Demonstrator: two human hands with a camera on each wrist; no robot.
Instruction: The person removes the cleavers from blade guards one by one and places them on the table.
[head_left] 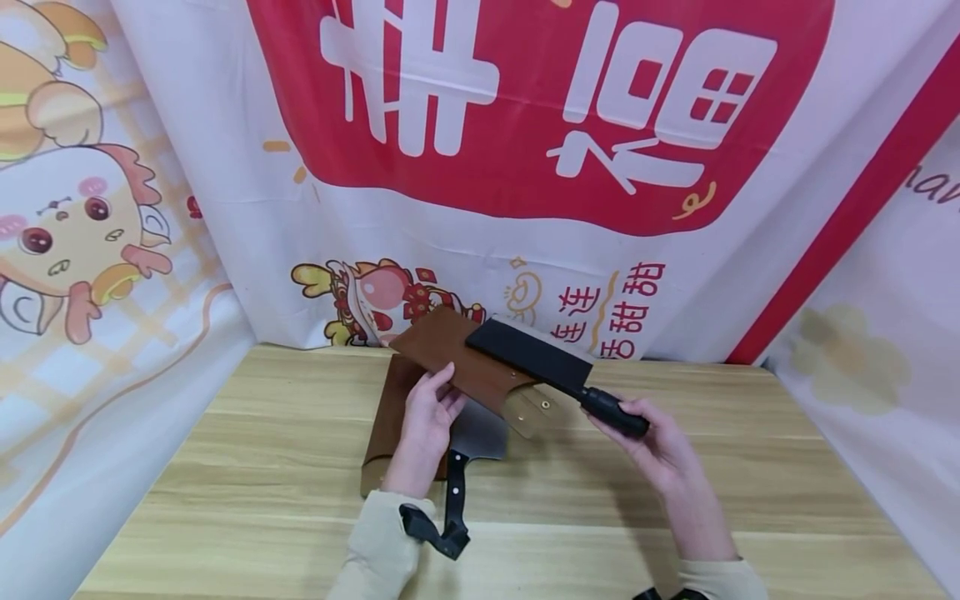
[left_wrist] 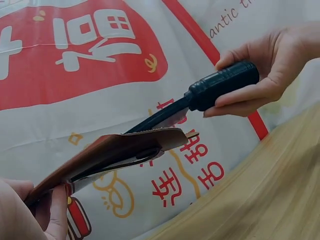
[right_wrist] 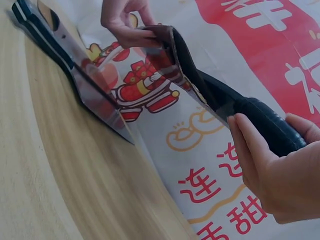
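Note:
In the head view my right hand grips the black ribbed handle of a cleaver. Its black blade, with a silver edge, overlaps the upper face of a brown leather knife sheath. My left hand pinches that sheath by its near side, thumb on top. The sheath is held tilted above the table, its snap-button flap hanging toward the right. Below it, a second cleaver with a riveted black handle lies partly hidden by the left hand and sheath.
Another brown sheath lies on the wooden table, under the left forearm. A printed white and red cloth hangs behind the table's back edge, with more cloth on both sides. A black strap circles the left wrist.

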